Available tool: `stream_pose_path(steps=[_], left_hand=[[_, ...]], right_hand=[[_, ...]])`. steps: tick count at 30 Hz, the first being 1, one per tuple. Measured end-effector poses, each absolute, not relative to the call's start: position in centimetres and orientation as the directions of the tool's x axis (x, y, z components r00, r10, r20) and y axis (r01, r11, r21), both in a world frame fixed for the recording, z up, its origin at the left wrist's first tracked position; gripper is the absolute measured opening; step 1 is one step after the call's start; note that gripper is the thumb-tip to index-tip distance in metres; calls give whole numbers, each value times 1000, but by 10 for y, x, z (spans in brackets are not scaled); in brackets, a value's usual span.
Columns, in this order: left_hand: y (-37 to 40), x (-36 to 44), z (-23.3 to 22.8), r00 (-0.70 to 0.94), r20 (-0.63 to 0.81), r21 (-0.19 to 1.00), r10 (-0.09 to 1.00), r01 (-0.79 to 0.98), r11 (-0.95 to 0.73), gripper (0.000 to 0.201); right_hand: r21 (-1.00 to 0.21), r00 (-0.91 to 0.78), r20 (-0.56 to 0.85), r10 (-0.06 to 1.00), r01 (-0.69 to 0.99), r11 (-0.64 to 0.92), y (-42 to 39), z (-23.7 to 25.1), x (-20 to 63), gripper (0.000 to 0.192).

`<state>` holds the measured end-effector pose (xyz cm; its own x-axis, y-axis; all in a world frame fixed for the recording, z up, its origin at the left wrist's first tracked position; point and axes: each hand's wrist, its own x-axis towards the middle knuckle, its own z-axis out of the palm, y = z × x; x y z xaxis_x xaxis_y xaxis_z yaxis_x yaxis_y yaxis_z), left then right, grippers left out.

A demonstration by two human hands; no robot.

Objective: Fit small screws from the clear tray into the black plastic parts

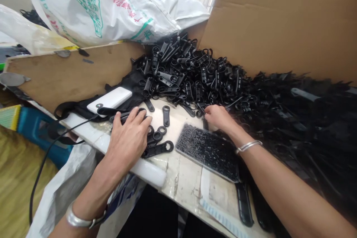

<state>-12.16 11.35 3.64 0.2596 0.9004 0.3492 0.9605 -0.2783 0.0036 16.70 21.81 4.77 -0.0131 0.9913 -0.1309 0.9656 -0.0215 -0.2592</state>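
My left hand (129,134) lies palm down with its fingers spread over a small group of black plastic handle-like parts near the table's front edge. One such part (158,149), with a ring at its end, sticks out beside my fingers, and loose black rings (157,136) lie next to it. At the edge of the large heap, my right hand (219,117) is closed in a pinch on a black plastic part (205,124), mostly hidden by the fingers. Below it sits a shallow clear tray (181,152) filled with tiny dark pieces. A single ringed part (166,115) lies between my hands.
A big heap of black parts (189,70) spreads across the back and right, against a cardboard wall (279,22). A white power bank (110,100) with a black cable (47,152) lies at left. White printed sacks (111,3) hang behind a wooden board (69,78).
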Motion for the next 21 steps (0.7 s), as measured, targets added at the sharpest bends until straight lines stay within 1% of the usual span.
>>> stream_pose_path(steps=[2, 3, 5, 6, 7, 9, 12, 14, 16, 19, 21], left_hand=[[111, -120, 38, 238, 422, 67, 875, 954, -292, 29], [109, -117, 39, 220, 478, 121, 851, 943, -311, 28], [105, -107, 42, 165, 570, 276, 805, 884, -377, 27], [103, -99, 44, 136, 585, 368, 799, 834, -411, 26], [101, -91, 46, 116, 571, 462, 813, 773, -434, 25], [98, -75, 50, 104, 469, 637, 877, 647, -418, 23], [96, -54, 54, 105, 253, 837, 962, 475, -272, 24], [97, -47, 54, 100, 142, 916, 985, 363, -169, 24], [99, -44, 53, 99, 76, 962, 992, 255, -99, 25], [107, -45, 47, 84, 41, 992, 996, 116, -50, 28], [116, -47, 43, 55, 52, 997, 997, 53, -55, 33]], right_hand=[[-387, 34, -164, 986, 917, -96, 216, 52, 175, 16], [-463, 53, -182, 982, 876, -133, 213, 56, 181, 12], [-607, 66, -208, 976, 774, -182, 204, 63, 191, 6], [-673, 63, -217, 974, 713, -196, 199, 67, 195, 6], [-731, 58, -222, 973, 650, -206, 194, 69, 198, 7], [-821, 44, -232, 972, 527, -220, 184, 71, 202, 8], [-906, 7, -246, 969, 355, -232, 176, 71, 205, 14], [-941, -36, -254, 967, 241, -238, 174, 70, 205, 20], [-960, -81, -260, 962, 133, -248, 174, 71, 204, 24], [-962, -136, -273, 952, 9, -274, 175, 72, 199, 26], [-954, -169, -282, 944, -51, -295, 174, 75, 195, 26]])
